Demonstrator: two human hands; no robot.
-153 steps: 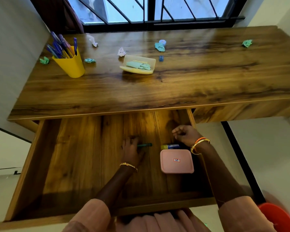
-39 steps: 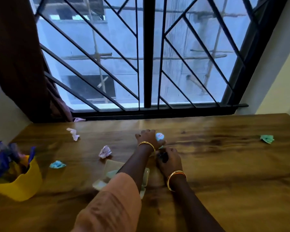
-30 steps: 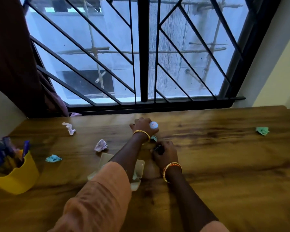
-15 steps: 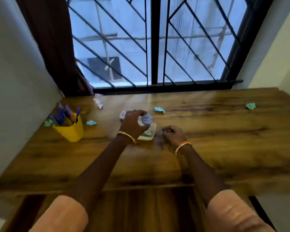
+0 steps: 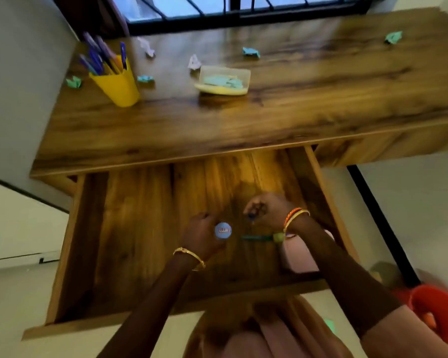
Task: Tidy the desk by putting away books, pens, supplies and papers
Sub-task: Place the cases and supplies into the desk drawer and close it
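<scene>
Both my hands hang over the open wooden drawer (image 5: 145, 228) below the desk top (image 5: 295, 104). My left hand (image 5: 201, 236) grips a small round light-blue item (image 5: 223, 230) with a red label. My right hand (image 5: 269, 210) is curled round a small dark blue item (image 5: 252, 216), mostly hidden by the fingers. On the drawer floor lie a green pen (image 5: 256, 237), a glue stick with a green end (image 5: 279, 237) and a pink box (image 5: 299, 257), partly covered by my right forearm.
On the desk stand a yellow cup of pens (image 5: 117, 83) at the left and a clear lidded container (image 5: 224, 80) holding green paper. Crumpled paper bits (image 5: 251, 52) lie scattered, one at the far right (image 5: 393, 37). An orange bin (image 5: 435, 311) sits at the floor's right.
Both hands picked small items off the desk top near the window and came down over the open drawer. The view tilted from the window down to the drawer.
</scene>
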